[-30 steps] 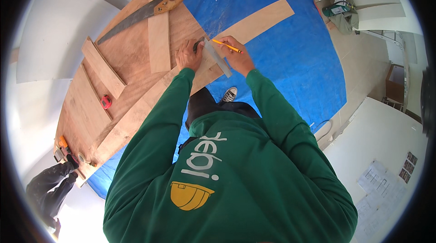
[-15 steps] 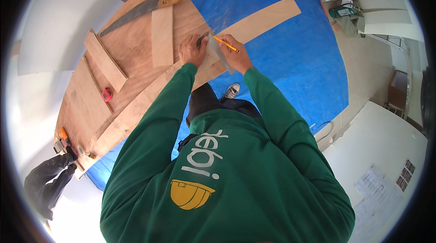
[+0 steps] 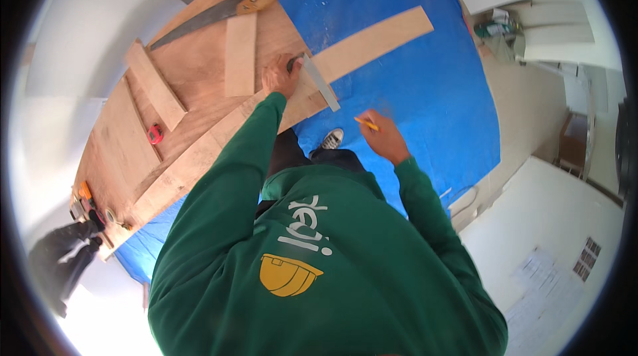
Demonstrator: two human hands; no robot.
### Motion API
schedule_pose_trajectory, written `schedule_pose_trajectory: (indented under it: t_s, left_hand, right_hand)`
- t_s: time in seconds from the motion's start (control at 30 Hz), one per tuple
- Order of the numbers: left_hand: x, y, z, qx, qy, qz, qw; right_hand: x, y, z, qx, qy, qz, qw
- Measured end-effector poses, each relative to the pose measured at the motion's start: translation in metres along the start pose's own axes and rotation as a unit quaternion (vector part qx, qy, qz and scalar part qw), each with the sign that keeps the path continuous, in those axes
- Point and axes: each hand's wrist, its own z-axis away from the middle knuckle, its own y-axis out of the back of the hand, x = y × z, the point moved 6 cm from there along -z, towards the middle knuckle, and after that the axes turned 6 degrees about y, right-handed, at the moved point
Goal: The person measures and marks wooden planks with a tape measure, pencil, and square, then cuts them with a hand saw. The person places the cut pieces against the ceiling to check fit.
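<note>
My left hand (image 3: 280, 77) grips the dark stock of a try square (image 3: 323, 87) near the edge of the wooden worktable (image 3: 206, 83). The square's metal blade lies slanted across a pale board (image 3: 379, 38), which juts out past the table edge over a blue sheet. To the right, away from the board, my right hand (image 3: 385, 138) is over the blue sheet, its fingers closed on a yellow pencil (image 3: 367, 123).
A handsaw (image 3: 206, 21) with a wooden handle rests across a short board (image 3: 240, 57) on the table. Another strip (image 3: 156, 87) and a red tape measure (image 3: 155, 133) lie to the left. Another person's legs (image 3: 63, 259) stand at the far left corner. Blue sheeting (image 3: 438, 103) covers the floor.
My right hand has drawn back from the square and board, down and to the right, with the pencil still in it. My left hand stays on the square.
</note>
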Motion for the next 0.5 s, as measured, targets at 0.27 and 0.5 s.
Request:
schedule_pose_trajectory:
  t_s: [0.27,0.5]
  left_hand:
    - [-0.111,0.129,0.030,0.144,0.169,0.310,0.924]
    - [-0.258,0.226,0.055,0.247,0.343,0.280,0.862]
  right_hand:
    - [-0.067,-0.055,-0.026,-0.117,-0.123,-0.142,0.975]
    - [-0.152,-0.252,-0.212,-0.293,-0.008,0.045,0.955]
